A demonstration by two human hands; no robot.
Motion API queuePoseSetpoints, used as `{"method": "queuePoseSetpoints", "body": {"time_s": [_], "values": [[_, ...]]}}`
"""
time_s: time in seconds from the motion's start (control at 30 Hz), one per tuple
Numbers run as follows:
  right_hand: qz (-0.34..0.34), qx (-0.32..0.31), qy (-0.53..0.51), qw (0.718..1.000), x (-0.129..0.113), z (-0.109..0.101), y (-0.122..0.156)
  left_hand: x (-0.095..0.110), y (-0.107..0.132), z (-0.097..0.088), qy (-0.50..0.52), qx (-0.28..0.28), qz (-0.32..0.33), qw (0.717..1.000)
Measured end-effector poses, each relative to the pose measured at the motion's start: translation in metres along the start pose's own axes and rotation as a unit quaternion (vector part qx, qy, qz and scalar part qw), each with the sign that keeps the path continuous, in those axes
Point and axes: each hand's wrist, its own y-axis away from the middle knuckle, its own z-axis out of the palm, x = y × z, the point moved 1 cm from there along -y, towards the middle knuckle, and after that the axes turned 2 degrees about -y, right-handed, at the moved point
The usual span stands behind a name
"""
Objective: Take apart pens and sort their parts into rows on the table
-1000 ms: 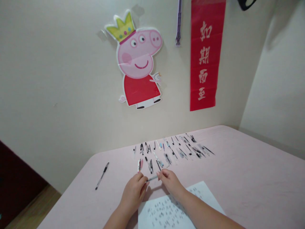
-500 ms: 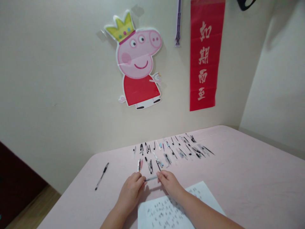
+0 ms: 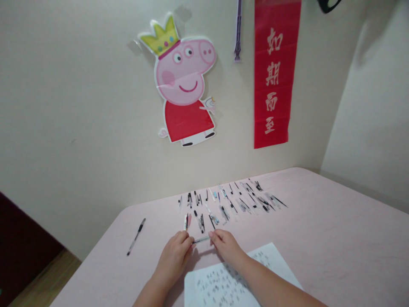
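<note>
Between my hands a clear pen with a dark end (image 3: pixel 201 240) is held roughly level, just above the tabletop. My left hand (image 3: pixel 176 251) is closed on its left, dark end. The fingers of my right hand (image 3: pixel 225 244) pinch its right end. Beneath my right forearm lies a white sheet of paper (image 3: pixel 204 290) covered in dark handwriting. Just beyond my hands, several pens and pen parts (image 3: pixel 202 222) rest on the pink cloth.
A pink-covered table (image 3: pixel 335 238) meets the wall at the back. Rows of pen parts (image 3: pixel 244 207) spread along its far side. A single black-gripped pen (image 3: pixel 136 237) lies at the left. A pig cutout (image 3: pixel 188 85) and a red banner (image 3: pixel 276 76) hang on the wall.
Both hands keep hold of the pen, in almost the same place. The view has shifted very slightly; the things on the table look unmoved.
</note>
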Motion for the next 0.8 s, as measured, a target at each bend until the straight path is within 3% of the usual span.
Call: {"method": "queuePoseSetpoints", "body": {"time_s": [0.23,0.53,0.8], "values": [[0.023,-0.013,-0.098,0.995,-0.0022,0.0007,0.0000,-0.0050,0.0015,0.0016,0.002,-0.040,-0.023,0.999],[0.014,0.010,-0.007,1.000,0.0002,0.0000,-0.0017,-0.0043,0.0025,0.0037,0.019,-0.048,-0.027,0.998],[0.017,0.020,-0.081,0.996,-0.0061,-0.0014,-0.0008,-0.0084,0.0035,0.0044,0.041,-0.084,-0.058,0.994]]}}
